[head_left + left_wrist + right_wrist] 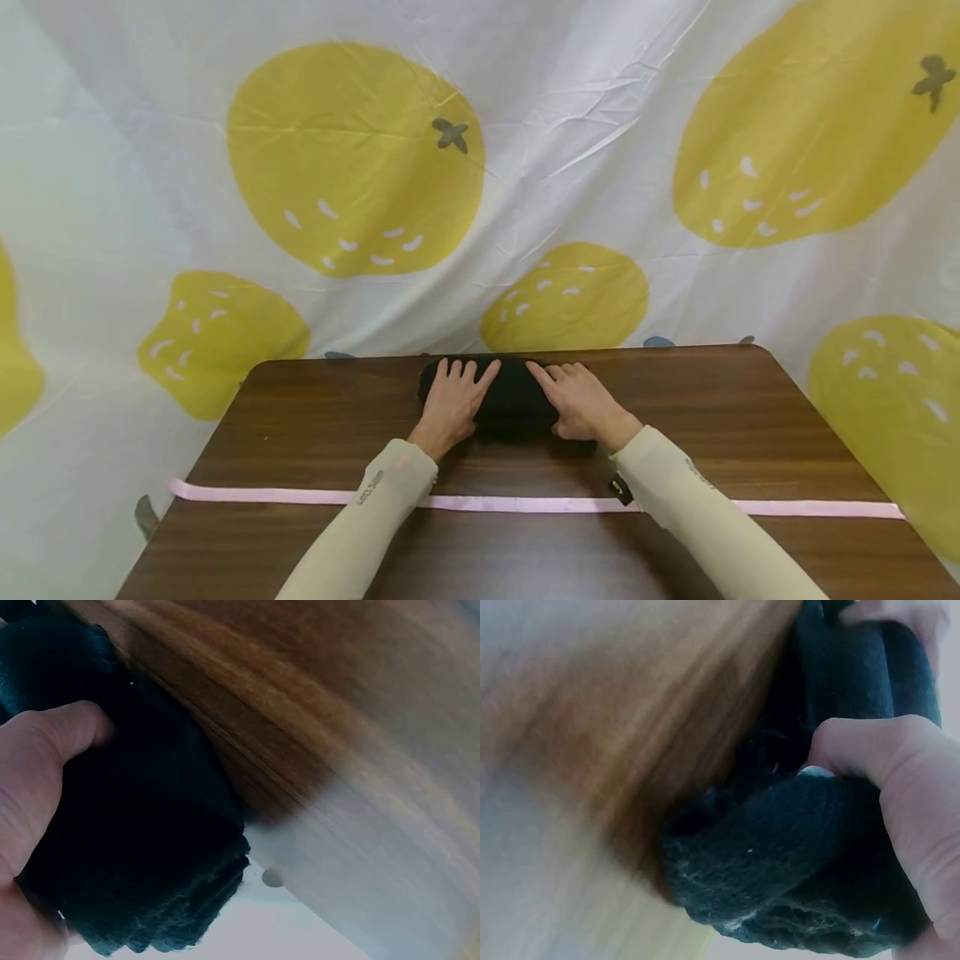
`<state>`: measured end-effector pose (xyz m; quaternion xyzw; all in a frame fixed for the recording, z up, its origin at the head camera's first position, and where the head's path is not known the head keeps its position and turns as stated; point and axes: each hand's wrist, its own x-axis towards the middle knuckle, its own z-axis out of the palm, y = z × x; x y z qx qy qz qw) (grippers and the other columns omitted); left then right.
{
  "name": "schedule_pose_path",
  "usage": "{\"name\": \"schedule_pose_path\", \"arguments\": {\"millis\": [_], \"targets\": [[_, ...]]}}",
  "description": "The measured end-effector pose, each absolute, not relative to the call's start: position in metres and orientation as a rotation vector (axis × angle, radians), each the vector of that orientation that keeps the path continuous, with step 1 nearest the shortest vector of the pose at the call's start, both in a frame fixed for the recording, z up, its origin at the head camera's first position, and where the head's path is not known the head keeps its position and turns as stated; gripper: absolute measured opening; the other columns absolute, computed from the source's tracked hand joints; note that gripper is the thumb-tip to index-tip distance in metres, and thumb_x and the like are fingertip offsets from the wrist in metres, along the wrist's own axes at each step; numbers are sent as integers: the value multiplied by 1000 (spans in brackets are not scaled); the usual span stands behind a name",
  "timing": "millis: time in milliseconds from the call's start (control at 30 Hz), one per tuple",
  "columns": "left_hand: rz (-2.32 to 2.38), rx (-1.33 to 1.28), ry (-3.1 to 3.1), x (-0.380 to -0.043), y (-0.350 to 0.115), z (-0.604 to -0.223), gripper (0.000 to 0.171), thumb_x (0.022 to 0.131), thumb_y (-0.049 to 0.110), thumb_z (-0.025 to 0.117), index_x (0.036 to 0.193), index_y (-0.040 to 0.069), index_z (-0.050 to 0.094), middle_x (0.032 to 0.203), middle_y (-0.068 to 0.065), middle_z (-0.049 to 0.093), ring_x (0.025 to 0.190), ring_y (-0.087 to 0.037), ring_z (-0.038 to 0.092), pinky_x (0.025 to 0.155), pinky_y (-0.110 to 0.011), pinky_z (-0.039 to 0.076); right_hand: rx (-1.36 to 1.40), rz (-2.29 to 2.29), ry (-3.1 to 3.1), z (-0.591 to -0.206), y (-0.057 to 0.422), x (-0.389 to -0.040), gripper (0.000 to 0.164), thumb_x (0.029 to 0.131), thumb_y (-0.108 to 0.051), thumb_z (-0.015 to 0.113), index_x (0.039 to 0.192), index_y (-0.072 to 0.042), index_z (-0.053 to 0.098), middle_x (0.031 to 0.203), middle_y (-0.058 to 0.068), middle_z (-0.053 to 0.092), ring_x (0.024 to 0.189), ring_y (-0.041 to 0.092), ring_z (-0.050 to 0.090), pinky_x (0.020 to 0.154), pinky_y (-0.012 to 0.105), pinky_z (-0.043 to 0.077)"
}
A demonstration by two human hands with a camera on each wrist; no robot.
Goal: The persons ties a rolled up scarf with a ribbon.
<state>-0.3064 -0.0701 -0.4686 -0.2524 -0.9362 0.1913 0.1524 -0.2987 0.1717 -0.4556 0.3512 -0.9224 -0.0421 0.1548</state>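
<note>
A thick black cloth (517, 402), folded or rolled into a bundle, lies at the far edge of the table. My left hand (450, 406) grips its left part, fingers spread over the top and thumb on the near side. The right hand (583, 406) holds the other end, its index finger stretched along the top. In the left wrist view the thumb presses into the dark cloth (157, 795), whose layered end looks fuzzy. In the right wrist view the right thumb (855, 746) hooks into a fold of the cloth (780, 847). The fingers beneath are partly hidden.
The table (330, 442) has a dark wood-grain top with rounded far corners. A pink strip (517, 504) runs across it under both forearms. Close behind hangs a white curtain (570, 183) printed with yellow fruit. A small black item (621, 489) sits at the right wrist.
</note>
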Motion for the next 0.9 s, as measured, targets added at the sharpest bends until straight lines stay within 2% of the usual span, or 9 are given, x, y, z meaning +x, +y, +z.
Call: {"name": "schedule_pose_path", "arguments": {"millis": [133, 267, 333, 433, 600, 900], "targets": [[542, -733, -2683, -307, -70, -467, 109, 69, 57, 84, 155, 25, 25, 130, -8, 55, 118, -31, 55, 106, -47, 39, 961, -137, -2657, -457, 169, -295, 115, 58, -35, 95, 150, -2, 35, 124, 21, 59, 113, 41, 56, 98, 57, 42], [541, -751, -2670, -307, -71, -465, 105, 71, 55, 83, 154, 24, 26, 129, -8, 56, 115, -29, 56, 103, -46, 42, 907, -171, -2727, -461, 169, -292, 122, 58, -39, 95, 156, -9, 27, 139, 22, 51, 130, 48, 45, 109, 66, 29], [540, -756, -2673, -307, -71, -465, 103, 72, 54, 83, 154, 24, 27, 129, -7, 57, 114, -29, 57, 101, -45, 42, 896, -197, -2751, -463, 169, -291, 125, 60, -40, 95, 157, -11, 23, 147, 23, 45, 134, 50, 41, 110, 66, 26], [539, -758, -2688, -307, -71, -464, 102, 74, 52, 82, 154, 24, 27, 129, -7, 57, 113, -28, 58, 100, -45, 43, 902, -240, -2755, -465, 168, -290, 124, 63, -39, 94, 158, -12, 19, 152, 25, 38, 132, 49, 43, 108, 62, 33], [517, -762, -2715, -305, -72, -462, 101, 75, 50, 81, 155, 24, 26, 131, -7, 57, 114, -28, 58, 100, -45, 43, 912, -271, -2697, -464, 168, -288, 115, 68, -30, 91, 157, -11, 21, 148, 26, 43, 118, 42, 56, 96, 53, 48], [475, -770, -2729, -304, -74, -458, 111, 74, 53, 83, 158, 22, 17, 136, -7, 55, 120, -29, 55, 103, -48, 42, 922, -235, -2691, -455, 171, -284, 112, 68, -29, 91, 157, -11, 25, 147, 24, 45, 113, 39, 60, 92, 52, 50]]}}
